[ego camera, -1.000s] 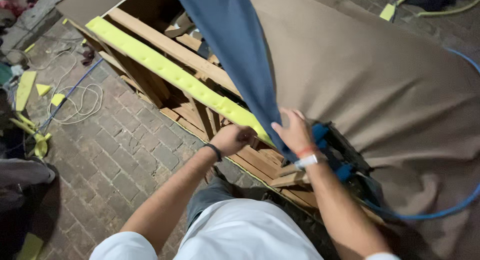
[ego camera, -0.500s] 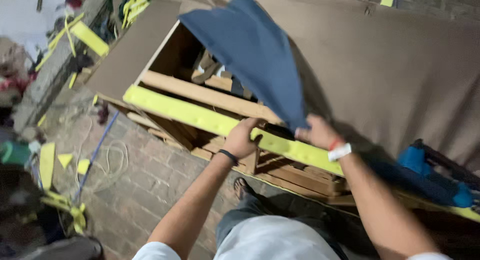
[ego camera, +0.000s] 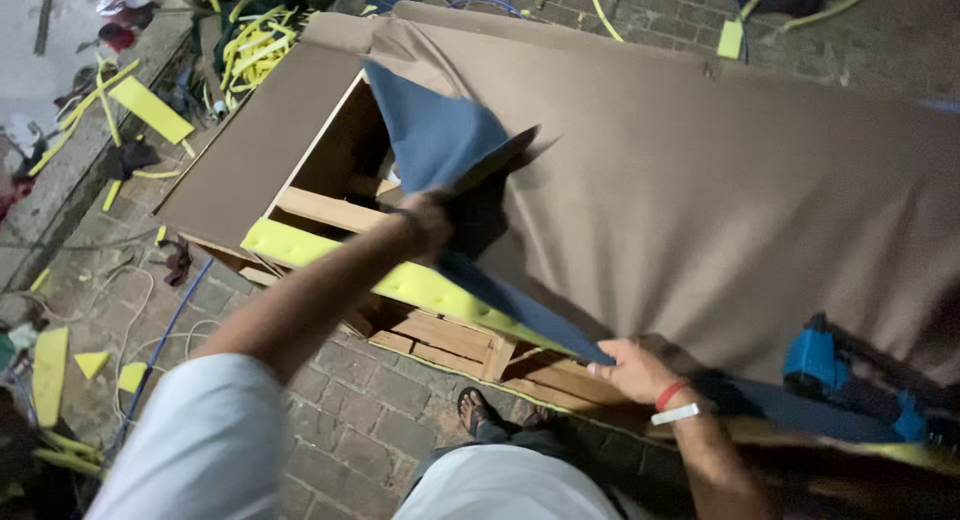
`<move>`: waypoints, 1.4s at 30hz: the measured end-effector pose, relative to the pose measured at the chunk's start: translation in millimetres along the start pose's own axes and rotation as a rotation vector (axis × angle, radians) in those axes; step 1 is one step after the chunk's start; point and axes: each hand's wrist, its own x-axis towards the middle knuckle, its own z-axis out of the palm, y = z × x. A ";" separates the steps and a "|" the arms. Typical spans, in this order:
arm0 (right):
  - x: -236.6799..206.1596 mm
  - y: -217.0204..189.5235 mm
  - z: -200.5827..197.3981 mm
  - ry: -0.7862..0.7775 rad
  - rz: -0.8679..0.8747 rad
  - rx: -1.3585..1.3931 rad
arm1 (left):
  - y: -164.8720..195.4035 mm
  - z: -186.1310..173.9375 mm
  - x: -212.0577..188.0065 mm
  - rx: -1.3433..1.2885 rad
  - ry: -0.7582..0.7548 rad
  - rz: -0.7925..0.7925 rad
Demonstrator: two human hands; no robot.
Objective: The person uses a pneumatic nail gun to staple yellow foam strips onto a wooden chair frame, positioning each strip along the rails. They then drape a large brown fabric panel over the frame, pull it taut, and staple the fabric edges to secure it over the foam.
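Now the left hand (ego camera: pixel 425 223) and right hand (ego camera: pixel 632 366), fingers clamped on the blue-backed tan upholstery fabric sheet (ego camera: pixel 700 180), fold it back off the yellow-foam-edged wooden frame (ego camera: pixel 330 250), apparently mid-fitting; smoothing taut seemingly follows.

A wooden frame (ego camera: pixel 340 215) lies on the brick floor (ego camera: pixel 400 400), with a fabric sheet (ego camera: pixel 700 170) draped over its top and spreading to the right. The sheet's folded-back flap (ego camera: pixel 440 140) rises over the frame's open left end. A foam strip (ego camera: pixel 400 280) runs along the frame's near edge, on the wood. The left hand (ego camera: pixel 425 225) is at the flap, above the strip; the right hand (ego camera: pixel 635 365) sits at the sheet's near edge, further right. A power tool (ego camera: pixel 835 370) rests right of that hand. Foam offcuts (ego camera: pixel 150 110) lie on the floor to the far left.
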 end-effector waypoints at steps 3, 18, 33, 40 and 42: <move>12.2 0.2 1.6 -0.040 0.001 -0.019 | -13.8 39.3 -66.2 -0.409 -0.019 -0.271; 115.2 -224.3 113.5 0.107 -0.097 -0.151 | -32.7 215.1 -96.9 -1.157 0.738 -0.789; 142.7 -279.0 160.8 0.728 0.051 0.141 | -175.1 207.9 -26.3 -2.256 0.979 -0.396; 124.7 -330.6 41.4 1.409 -0.031 -0.121 | -306.6 85.8 -107.2 -2.373 1.539 0.470; 104.1 -340.6 24.8 1.507 -0.187 -0.308 | -315.7 70.3 -137.0 -2.410 1.571 0.596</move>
